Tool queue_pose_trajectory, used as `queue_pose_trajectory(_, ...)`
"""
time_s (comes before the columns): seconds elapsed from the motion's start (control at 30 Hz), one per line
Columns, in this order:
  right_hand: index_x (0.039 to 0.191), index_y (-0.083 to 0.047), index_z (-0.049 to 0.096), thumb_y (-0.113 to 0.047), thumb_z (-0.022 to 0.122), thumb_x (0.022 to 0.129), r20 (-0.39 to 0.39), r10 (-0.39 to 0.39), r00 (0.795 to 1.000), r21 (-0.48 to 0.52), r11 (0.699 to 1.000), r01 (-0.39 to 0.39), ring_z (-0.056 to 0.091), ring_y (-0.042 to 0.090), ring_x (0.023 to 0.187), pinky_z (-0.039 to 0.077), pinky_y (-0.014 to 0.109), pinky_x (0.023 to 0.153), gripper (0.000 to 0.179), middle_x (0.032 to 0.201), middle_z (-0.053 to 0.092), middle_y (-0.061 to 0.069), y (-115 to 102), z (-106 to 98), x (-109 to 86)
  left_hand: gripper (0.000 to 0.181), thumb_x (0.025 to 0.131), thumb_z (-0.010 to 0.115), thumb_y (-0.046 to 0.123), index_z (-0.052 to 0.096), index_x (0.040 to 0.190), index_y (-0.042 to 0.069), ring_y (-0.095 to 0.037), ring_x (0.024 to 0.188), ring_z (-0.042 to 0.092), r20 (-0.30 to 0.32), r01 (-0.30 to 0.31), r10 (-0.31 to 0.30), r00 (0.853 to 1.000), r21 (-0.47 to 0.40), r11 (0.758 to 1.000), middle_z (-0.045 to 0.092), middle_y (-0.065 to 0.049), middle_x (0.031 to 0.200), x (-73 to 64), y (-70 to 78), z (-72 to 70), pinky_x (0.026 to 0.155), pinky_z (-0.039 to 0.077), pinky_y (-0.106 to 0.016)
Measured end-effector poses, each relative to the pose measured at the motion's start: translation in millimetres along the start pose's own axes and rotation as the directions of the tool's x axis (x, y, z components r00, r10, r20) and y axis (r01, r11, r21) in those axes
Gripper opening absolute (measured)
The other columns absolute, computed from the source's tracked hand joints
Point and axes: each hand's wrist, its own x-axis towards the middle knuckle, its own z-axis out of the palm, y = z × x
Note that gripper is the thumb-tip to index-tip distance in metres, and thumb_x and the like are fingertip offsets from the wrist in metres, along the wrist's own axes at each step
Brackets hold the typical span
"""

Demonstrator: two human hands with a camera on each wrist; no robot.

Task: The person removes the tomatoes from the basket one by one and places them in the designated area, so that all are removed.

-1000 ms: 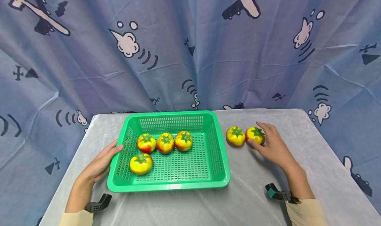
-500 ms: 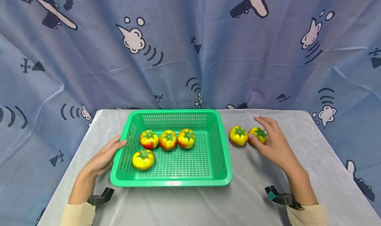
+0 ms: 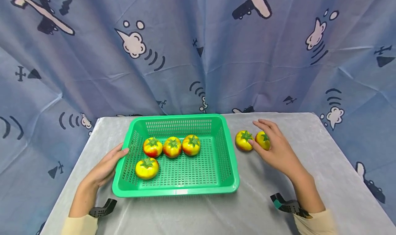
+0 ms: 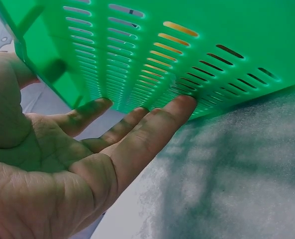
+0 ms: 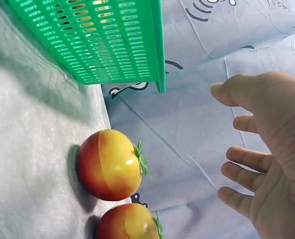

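A green plastic basket [image 3: 177, 192] stands on the table, with several yellow-and-red tomatoes [image 3: 172, 147] inside, each with a green leafy top. My left hand [image 3: 105, 166] holds the basket's left side, thumb over the rim and fingers against the slotted outer wall [image 4: 152, 59]. To the right of the basket, two more tomatoes sit side by side, a left tomato [image 3: 243, 141] and a right tomato [image 3: 262, 140]. My right hand [image 3: 276, 152] hovers above this pair, fingers spread and holding nothing, partly covering the right tomato. In the right wrist view a gap separates the hand from both.
A grey cloth covers the table [image 3: 247, 200]. Behind it hangs a blue curtain [image 3: 185, 56] with printed airplanes. Black bands with camera mounts [image 3: 289, 205] sit on both wrists.
My right hand has moved left and up from around the right tomato toward the left one, its fingers opening wider. The left hand stays on the basket; the tomatoes have not moved.
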Motion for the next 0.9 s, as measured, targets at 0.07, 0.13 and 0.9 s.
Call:
queue_pose_trajectory(0.07, 0.154, -0.009, 0.052, -0.014, 0.08, 0.095, 0.003, 0.002, 1.0, 0.001, 1.0, -0.002, 0.044, 0.048, 0.145, 0.042, 0.078, 0.11, 0.066, 0.158, 0.045, 0.023, -2.0, 0.2, -0.9, 0.069, 0.118, 0.034, 0.029, -0.001, 0.167, -0.003, -0.013, 0.108, 0.076, 0.0, 0.004, -0.004, 1.0, -0.001, 1.0, 0.073, 0.004, 0.128, -0.2, -0.4, -0.3, 0.09, 0.067, -0.037)
queue_pose_trajectory(0.13, 0.154, -0.009, 0.052, -0.014, 0.08, 0.095, 0.004, -0.005, 1.0, 0.001, 1.0, 0.005, 0.044, 0.048, 0.145, 0.042, 0.078, 0.11, 0.066, 0.158, 0.045, 0.023, -3.7, 1.5, -1.2, 0.069, 0.118, 0.034, 0.029, -0.001, 0.167, -0.003, -0.013, 0.108, 0.075, -0.005, 0.008, -0.008, 1.0, 0.001, 1.0, 0.072, 0.004, 0.128, -0.8, 0.0, -0.8, 0.09, 0.067, -0.037)
queue_pose_trajectory(0.9, 0.158, -0.014, 0.049, -0.022, 0.077, 0.099, 0.168, -0.135, 0.976, 0.043, 0.991, 0.129, 0.049, 0.038, 0.147, 0.052, 0.064, 0.111, 0.065, 0.161, 0.045, 0.015, -55.7, 11.7, 18.0, 0.071, 0.118, 0.034, 0.03, -0.005, 0.168, -0.001, -0.012, 0.111, 0.074, 0.002, 0.021, -0.021, 1.0, -0.007, 1.0, 0.07, 0.007, 0.13, -0.6, -0.3, -0.4, 0.092, 0.066, -0.037)
